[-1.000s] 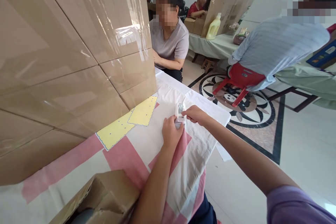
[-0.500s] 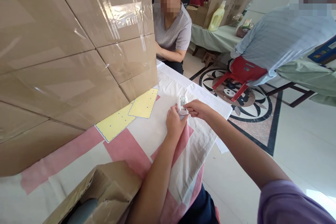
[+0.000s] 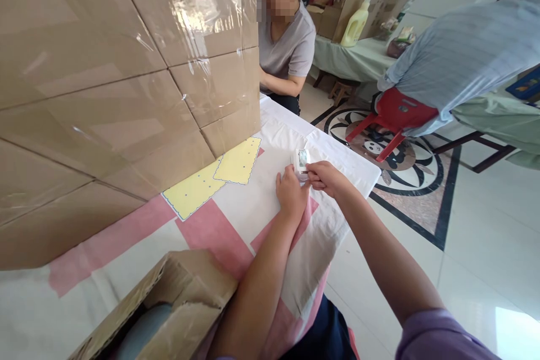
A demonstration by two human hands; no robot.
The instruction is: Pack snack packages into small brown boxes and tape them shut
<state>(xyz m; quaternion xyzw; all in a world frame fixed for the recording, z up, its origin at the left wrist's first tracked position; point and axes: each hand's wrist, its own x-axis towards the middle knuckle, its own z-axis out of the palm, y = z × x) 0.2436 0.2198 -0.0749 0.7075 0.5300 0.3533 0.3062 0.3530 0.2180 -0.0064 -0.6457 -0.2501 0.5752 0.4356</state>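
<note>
Both my hands meet over a small white device with a little screen [image 3: 301, 159], held just above the white-and-pink cloth [image 3: 253, 208] that covers the table. My left hand [image 3: 290, 194] curls round its lower end. My right hand [image 3: 324, 175] pinches its side between thumb and fingers. Two pale yellow dotted cards [image 3: 215, 177] lie flat on the cloth to the left, against the foot of the cardboard wall.
A tall wall of taped cardboard [image 3: 126, 79] stands along the left. An open cardboard box [image 3: 177, 304] sits at the near edge. A person in a grey shirt [image 3: 287, 50] sits behind the table. A red stool [image 3: 392, 118] and other people are on the right.
My hands and the white device have stayed together, shifting slightly up and right in view as the camera moved. The grip looks the same.
</note>
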